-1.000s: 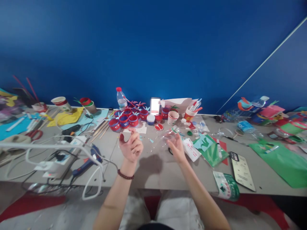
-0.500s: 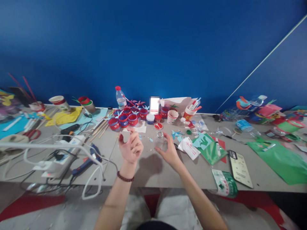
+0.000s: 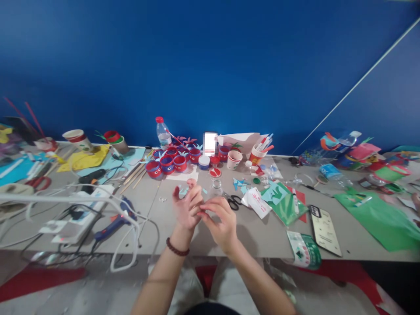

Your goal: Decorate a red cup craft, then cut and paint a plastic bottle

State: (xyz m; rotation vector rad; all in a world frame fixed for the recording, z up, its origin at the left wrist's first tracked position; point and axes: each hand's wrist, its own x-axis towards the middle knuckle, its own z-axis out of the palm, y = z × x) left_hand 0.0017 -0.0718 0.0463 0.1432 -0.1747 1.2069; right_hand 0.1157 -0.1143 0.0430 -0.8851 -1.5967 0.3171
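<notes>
My left hand (image 3: 187, 210) is held up over the table's front part, palm turned up, thumb and index finger apart and the other fingers loosely bent. I see nothing in its palm. My right hand (image 3: 221, 223) touches those bent fingers, its thumb and index finger pinched together at their tips. Whatever is in the pinch, if anything, is too small to make out. Just behind both hands a clear glass jar (image 3: 216, 187) stands on the table, partly covered by them. Black-handled scissors (image 3: 234, 201) lie to the right of the jar.
Several red and blue paper rings with eyes (image 3: 167, 165) stand at the back beside a water bottle (image 3: 163, 134). Paper cups (image 3: 234, 160), green sheets (image 3: 370, 218) and a phone (image 3: 325, 229) are rightward. Leftward lie a glue gun (image 3: 114, 223), a power strip (image 3: 83, 214) and loose cables.
My right hand has let go of the glass jar and moved left to my left hand's fingers. My left hand has shifted slightly right. The scissors have come into view.
</notes>
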